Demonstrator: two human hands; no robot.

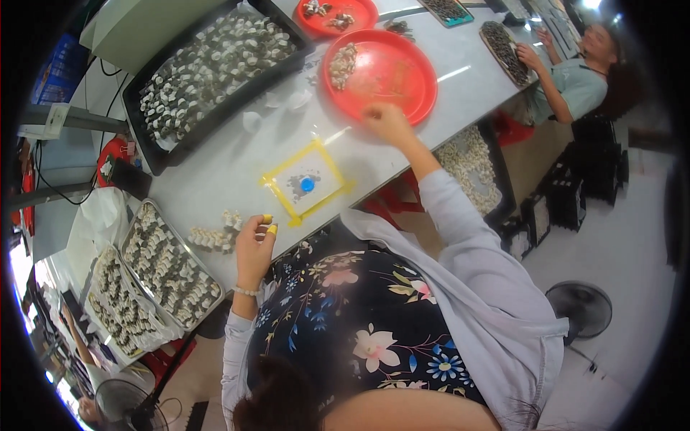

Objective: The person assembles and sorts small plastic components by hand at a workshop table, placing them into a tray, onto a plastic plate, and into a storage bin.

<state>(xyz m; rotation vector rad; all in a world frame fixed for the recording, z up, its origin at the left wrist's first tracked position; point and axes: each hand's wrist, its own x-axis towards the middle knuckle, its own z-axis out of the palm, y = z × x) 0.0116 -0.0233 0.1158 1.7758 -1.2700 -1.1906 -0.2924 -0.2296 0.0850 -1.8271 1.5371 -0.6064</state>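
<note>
My left hand [256,248], with yellow covers on two fingertips and a beaded bracelet at the wrist, is raised by the table's front edge. Its covered fingertips stand slightly apart, nothing visible between them. Beside it lies a cluster of small cream-white pieces [210,238]. My right hand [388,123] reaches over the near rim of a round red tray [413,82]; its fingers are curled together, and what they hold, if anything, is hidden. Small cream pieces [343,66] are heaped in that tray. Between my hands, a yellow-taped rectangle [327,176] on the table bears a round blue piece [307,184].
A large black tray [215,118] of small white-and-dark pieces fills the back left. Metal trays [208,276] with rows of pieces stand at the left. Another red tray [363,25] is at the back. A co-worker [575,86] handles a tray of dark pieces [499,47] at the far right.
</note>
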